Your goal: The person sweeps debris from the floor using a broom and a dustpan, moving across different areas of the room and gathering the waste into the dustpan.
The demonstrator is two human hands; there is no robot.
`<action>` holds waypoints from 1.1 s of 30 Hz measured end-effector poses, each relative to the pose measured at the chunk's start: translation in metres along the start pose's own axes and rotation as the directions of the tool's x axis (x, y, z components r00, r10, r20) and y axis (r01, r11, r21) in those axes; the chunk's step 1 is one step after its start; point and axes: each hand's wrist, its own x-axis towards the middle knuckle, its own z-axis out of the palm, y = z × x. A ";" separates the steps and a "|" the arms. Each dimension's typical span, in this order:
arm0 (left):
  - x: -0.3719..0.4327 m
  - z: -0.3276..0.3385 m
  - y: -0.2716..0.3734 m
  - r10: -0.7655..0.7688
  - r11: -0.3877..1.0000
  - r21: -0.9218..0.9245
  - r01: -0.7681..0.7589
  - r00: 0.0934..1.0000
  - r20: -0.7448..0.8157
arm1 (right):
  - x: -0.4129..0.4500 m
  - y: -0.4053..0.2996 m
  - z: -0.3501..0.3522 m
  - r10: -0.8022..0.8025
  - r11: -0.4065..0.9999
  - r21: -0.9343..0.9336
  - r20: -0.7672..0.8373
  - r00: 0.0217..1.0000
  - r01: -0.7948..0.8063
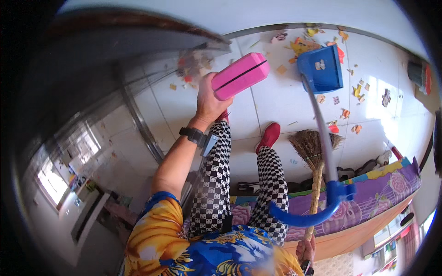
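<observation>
My left hand grips one end of a pink block with a black stripe, held out above the tiled floor. At the lower right my right hand is closed round the handle of a straw broom, whose bristles point away from me. A blue long-handled dustpan stands on the floor ahead, with a few paper scraps in it. Its grey pole rises towards me and ends in a blue curved handle, which overlaps the broom handle in view. Scraps of coloured paper lie around the dustpan.
A bed or bench with a purple floral cover runs along the right, with shoes beneath its edge. At the left is a large dark panel with a mirror-like surface. Dark bins or containers stand at the far right.
</observation>
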 end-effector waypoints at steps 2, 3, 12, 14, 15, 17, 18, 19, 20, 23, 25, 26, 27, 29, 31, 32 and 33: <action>-0.026 -0.019 -0.003 -0.121 0.992 -0.053 0.118 0.991 -0.064 | 0.009 -0.008 -0.008 0.001 0.998 -0.066 0.004 1.000 -0.001; -0.047 -0.031 -0.002 -0.154 0.988 -0.044 0.150 0.985 -0.084 | 0.008 -0.012 -0.014 0.001 0.994 -0.112 -0.004 1.000 -0.001; -0.253 -0.050 -0.087 -0.713 0.693 -0.167 0.701 0.633 -0.301 | 0.020 -0.035 -0.001 0.002 0.980 -0.199 0.002 1.000 -0.001; -0.268 -0.036 -0.113 -0.845 0.534 -0.303 0.789 0.488 -0.219 | 0.036 -0.046 0.009 -0.033 0.963 -0.269 -0.010 0.999 0.029; -0.293 -0.028 -0.121 -0.868 0.495 -0.316 0.809 0.452 -0.203 | 0.034 -0.051 0.009 -0.033 0.947 -0.319 -0.031 0.999 0.021; -0.347 -0.014 -0.147 -0.842 0.497 -0.076 0.864 0.459 -0.285 | 0.031 -0.067 0.025 -0.002 0.916 -0.400 -0.072 0.997 -0.027; -0.362 -0.003 -0.157 -0.905 0.402 -0.053 0.914 0.388 -0.174 | 0.030 -0.068 0.034 -0.008 0.914 -0.404 -0.092 0.996 -0.030; -0.385 0.005 -0.166 -0.914 0.380 -0.064 0.923 0.364 -0.177 | 0.031 -0.073 0.041 -0.008 0.904 -0.427 -0.097 0.995 -0.034; -0.408 0.016 -0.172 -0.939 0.312 -0.113 0.943 0.288 -0.186 | 0.032 -0.078 0.046 -0.017 0.871 -0.489 -0.129 0.992 -0.049; -0.426 0.050 -0.177 -0.982 0.143 -0.276 0.950 0.101 -0.162 | 0.039 -0.086 0.038 -0.077 0.851 -0.522 -0.219 0.973 -0.050; -0.452 0.077 -0.182 -0.990 0.035 -0.368 0.929 -0.019 -0.140 | 0.037 -0.082 0.040 -0.099 0.839 -0.544 -0.205 0.974 -0.029; -0.486 0.095 -0.186 -0.944 -0.018 -0.177 0.984 -0.076 -0.322 | 0.037 -0.084 0.045 -0.092 0.822 -0.569 -0.171 0.981 -0.022; -0.507 0.111 -0.189 -0.871 -0.103 0.013 0.995 -0.084 -0.484 | 0.035 -0.084 0.057 -0.095 0.808 -0.588 -0.170 0.981 -0.024; -0.488 0.124 -0.182 -0.939 -0.202 -0.204 0.958 -0.249 -0.238 | 0.029 -0.073 0.075 -0.200 0.741 -0.671 -0.223 0.954 -0.002; -0.503 0.131 -0.182 -0.923 -0.357 -0.377 0.855 -0.385 0.001 | 0.034 -0.081 0.056 -0.196 0.791 -0.597 -0.033 0.980 0.138; -0.533 0.137 -0.188 -0.955 -0.287 -0.453 0.844 -0.291 0.063 | 0.034 -0.086 0.051 -0.162 0.739 -0.661 0.012 0.987 0.130; -0.555 0.151 -0.190 -0.975 -0.221 -0.530 0.819 -0.185 0.120 | 0.035 -0.089 0.052 -0.132 0.681 -0.721 0.052 0.990 0.128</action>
